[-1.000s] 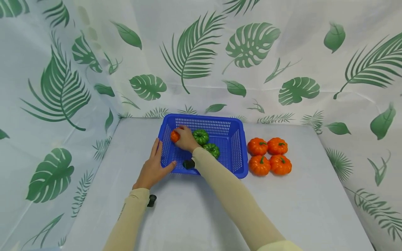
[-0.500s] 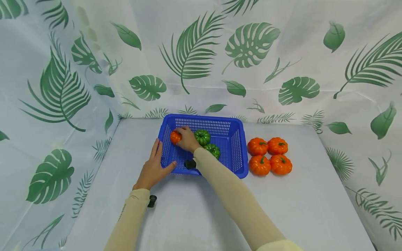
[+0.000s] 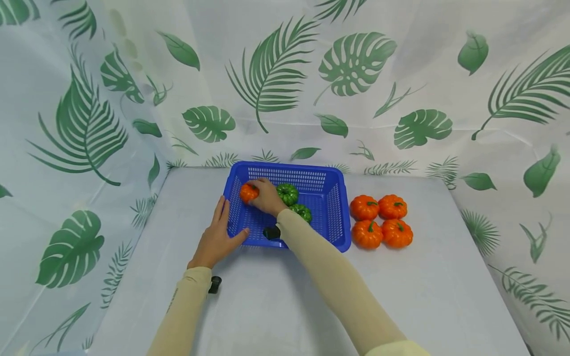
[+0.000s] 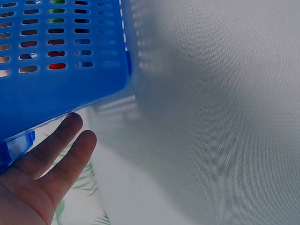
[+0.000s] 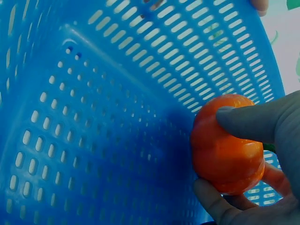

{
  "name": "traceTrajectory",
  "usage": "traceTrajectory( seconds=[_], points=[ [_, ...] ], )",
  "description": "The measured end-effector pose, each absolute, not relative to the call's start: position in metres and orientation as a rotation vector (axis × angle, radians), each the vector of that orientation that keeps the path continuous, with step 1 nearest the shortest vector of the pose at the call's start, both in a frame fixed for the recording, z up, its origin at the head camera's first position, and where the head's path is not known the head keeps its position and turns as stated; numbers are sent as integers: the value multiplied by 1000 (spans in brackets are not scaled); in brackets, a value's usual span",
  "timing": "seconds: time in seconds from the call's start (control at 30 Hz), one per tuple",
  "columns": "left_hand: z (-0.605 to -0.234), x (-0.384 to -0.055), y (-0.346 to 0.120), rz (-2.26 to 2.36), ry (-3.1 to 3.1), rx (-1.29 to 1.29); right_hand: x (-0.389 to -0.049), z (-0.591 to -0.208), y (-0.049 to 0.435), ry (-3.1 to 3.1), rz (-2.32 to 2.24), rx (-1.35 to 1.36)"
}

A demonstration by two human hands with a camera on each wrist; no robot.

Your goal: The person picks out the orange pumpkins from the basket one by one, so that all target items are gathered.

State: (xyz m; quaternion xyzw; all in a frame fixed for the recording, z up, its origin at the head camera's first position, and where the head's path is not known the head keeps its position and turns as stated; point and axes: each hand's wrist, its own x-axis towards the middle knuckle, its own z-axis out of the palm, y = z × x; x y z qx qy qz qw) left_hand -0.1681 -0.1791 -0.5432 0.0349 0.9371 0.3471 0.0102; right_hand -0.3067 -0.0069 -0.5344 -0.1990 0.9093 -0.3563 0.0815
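My right hand [image 3: 268, 199] reaches into the blue plastic basket [image 3: 345, 217] and grips a small orange pumpkin [image 5: 227, 150] at the left end. In the right wrist view the thumb [image 5: 248, 123] lies across its side, with other fingers curled underneath. The pumpkin is close to the perforated wall and the basket floor. Two green pumpkins, the rear one [image 3: 287, 194] and the front one [image 3: 301, 212], lie beside the right hand, partly hidden by that arm. My left hand [image 3: 216, 241] is at the basket's front left corner, fingers extended along the outer wall, thumb near the front rim.
Several orange pumpkins, among them a front one [image 3: 367, 234], sit grouped on the white table [image 3: 427, 287] just right of the basket. A leaf-patterned sheet [image 3: 289, 74] hangs behind the table and along its sides.
The right hand has turned slightly and shifted a little, so more of the orange pumpkin and its stem shows. The left hand and the basket stay in place.
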Motion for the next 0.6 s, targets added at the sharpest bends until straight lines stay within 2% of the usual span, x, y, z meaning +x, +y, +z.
traceTrajectory(
  seconds=[0.6],
  points=[
    [-544,-168,-178,1099,2922,118,-300,-517,7,2713,-1053,-734]
  ],
)
